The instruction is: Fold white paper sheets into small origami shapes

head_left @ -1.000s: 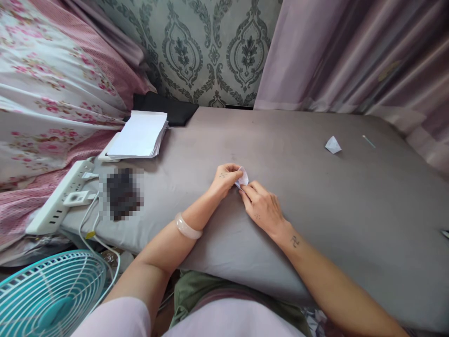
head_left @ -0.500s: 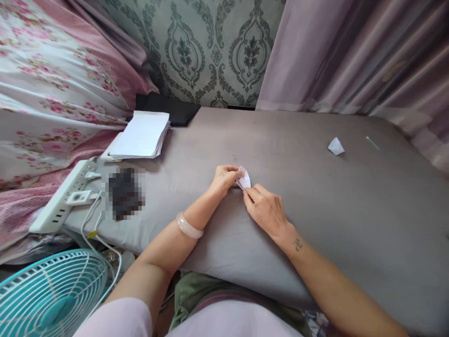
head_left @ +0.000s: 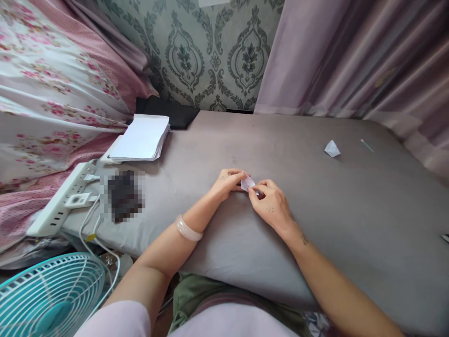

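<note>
A small piece of folded white paper (head_left: 247,181) is held between both hands, just above the grey-covered surface. My left hand (head_left: 228,183) pinches its left side, thumb on the near face and the other fingers behind. At the lower right edge, my right hand (head_left: 271,199) grips the paper with thumb and fingertips. The fingers hide part of the folds. Further off to the right lies a folded white paper shape (head_left: 332,149) with a pointed top, apart from both hands.
A stack of white paper (head_left: 142,136) lies at the back left, by a black flat item (head_left: 175,114). A power strip (head_left: 61,199) with plugs and cables runs along the left edge, above a teal fan (head_left: 52,299). A thin stick (head_left: 367,145) lies far right.
My right hand has turned and shifted slightly right and up. The folded paper in both hands is now tilted differently, its lower end toward the right. The view has moved a little.
</note>
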Motion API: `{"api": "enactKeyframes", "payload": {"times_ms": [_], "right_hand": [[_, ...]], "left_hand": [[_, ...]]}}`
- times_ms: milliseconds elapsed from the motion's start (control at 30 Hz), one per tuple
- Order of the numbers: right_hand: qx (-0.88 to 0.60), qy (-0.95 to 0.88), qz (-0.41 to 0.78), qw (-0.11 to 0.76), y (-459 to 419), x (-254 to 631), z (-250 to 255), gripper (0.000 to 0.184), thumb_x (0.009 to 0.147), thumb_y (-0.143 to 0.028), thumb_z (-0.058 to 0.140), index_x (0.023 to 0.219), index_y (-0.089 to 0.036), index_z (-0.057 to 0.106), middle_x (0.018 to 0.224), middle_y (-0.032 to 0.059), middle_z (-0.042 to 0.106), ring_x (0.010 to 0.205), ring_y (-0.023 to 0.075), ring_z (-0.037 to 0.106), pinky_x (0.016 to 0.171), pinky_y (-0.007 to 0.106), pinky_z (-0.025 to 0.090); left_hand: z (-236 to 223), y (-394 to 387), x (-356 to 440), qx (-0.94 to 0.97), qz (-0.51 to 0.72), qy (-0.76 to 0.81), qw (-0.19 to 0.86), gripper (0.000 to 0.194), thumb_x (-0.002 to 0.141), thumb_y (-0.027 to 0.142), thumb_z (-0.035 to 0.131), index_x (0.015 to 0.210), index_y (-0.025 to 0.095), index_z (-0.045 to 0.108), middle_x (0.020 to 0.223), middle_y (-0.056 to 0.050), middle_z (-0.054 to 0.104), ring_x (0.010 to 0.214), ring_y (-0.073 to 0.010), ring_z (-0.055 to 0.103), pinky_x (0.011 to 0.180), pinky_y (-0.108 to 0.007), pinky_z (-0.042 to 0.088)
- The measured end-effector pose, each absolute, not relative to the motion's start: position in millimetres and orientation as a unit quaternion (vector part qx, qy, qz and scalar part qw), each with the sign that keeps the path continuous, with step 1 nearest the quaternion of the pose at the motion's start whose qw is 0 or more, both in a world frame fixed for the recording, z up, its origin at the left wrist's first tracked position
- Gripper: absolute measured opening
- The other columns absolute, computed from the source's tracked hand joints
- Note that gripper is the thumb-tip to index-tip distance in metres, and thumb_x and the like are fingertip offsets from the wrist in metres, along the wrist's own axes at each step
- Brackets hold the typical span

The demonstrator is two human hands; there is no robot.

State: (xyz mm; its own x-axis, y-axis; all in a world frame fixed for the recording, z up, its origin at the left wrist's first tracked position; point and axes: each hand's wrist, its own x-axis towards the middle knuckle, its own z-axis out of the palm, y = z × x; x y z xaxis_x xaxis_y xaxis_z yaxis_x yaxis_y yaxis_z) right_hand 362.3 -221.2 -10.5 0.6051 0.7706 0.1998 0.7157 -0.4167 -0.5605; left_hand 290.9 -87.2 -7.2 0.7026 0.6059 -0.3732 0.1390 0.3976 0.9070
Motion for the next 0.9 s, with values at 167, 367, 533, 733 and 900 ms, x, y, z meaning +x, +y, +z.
{"api": "enactKeyframes", "payload": {"times_ms": [167,367,533,733,900], "right_hand": [[-0.849,-0.43,0.024,0.305,-218,365,-13,0.023,0.083,-0.039,0.056,0.079,-0.023,0.072,0.097,0.0024,0.065,0.075,0.0144,0.06,0.063,0.028,0.039],[-0.852,-0.434,0.02,0.292,-217,367,-11,0.026,0.086,-0.03,0.051,0.074,-0.021,0.071,0.094,0.0032,0.065,0.073,0.014,0.059,0.062,0.028,0.038],[-0.858,-0.412,0.019,0.307,-214,366,-13,0.026,0.084,-0.034,0.054,0.068,-0.022,0.069,0.094,0.0025,0.066,0.07,0.0136,0.059,0.061,0.028,0.038],[-0.856,-0.417,0.016,0.305,-213,365,-17,0.027,0.088,-0.034,0.05,0.076,-0.023,0.071,0.089,0.0031,0.068,0.076,0.016,0.062,0.066,0.028,0.039],[-0.833,-0.472,0.027,0.288,-217,359,-13,0.026,0.091,-0.04,0.049,0.095,-0.026,0.07,0.091,0.0022,0.069,0.078,0.0156,0.063,0.066,0.027,0.039]], "left_hand": [[-10,-94,293,0.565,0.157,0.328,0.741,0.014,0.075,0.011,0.058,0.081,0.008,0.07,0.072,-0.006,0.067,0.063,-0.0109,0.061,0.062,-0.023,0.051],[-17,-96,294,0.582,0.17,0.301,0.736,0.017,0.078,0.012,0.054,0.088,0.008,0.068,0.075,-0.006,0.067,0.064,-0.0104,0.06,0.067,-0.025,0.051],[-23,-97,297,0.656,0.191,0.269,0.679,0.018,0.081,0.016,0.051,0.09,0.01,0.066,0.076,-0.004,0.066,0.066,-0.0096,0.058,0.064,-0.021,0.045],[-25,-98,296,0.692,0.2,0.244,0.649,0.018,0.08,0.017,0.051,0.091,0.011,0.064,0.076,-0.003,0.064,0.068,-0.0107,0.057,0.066,-0.021,0.043],[-23,-92,295,0.649,0.232,0.303,0.658,0.017,0.076,0.018,0.053,0.086,0.011,0.065,0.069,-0.001,0.062,0.061,-0.0102,0.054,0.059,-0.02,0.041]]}}
